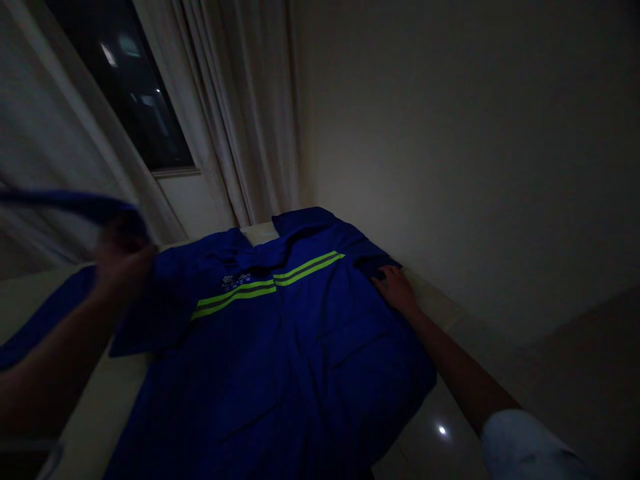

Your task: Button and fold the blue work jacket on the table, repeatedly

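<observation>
A dark blue work jacket (240,373) lies spread front side up, with a yellow-green reflective stripe across the chest and white lettering above it. My left hand (123,257), blurred by motion, is raised over the jacket's left part and closed on a fold of blue cloth that trails off to the left. This cloth looks like part of the jacket's sleeve. On the opposite side, my right hand (395,288) rests on the jacket's right edge by the sleeve, its fingers stretched out over the fabric.
Beneath the jacket is a pale, light-coloured surface (117,393). Long curtains (250,113) hang behind it beside a dark window (150,100). A plain wall (425,133) rises at the back right, and a glossy floor (450,407) shows at lower right. The room is dim.
</observation>
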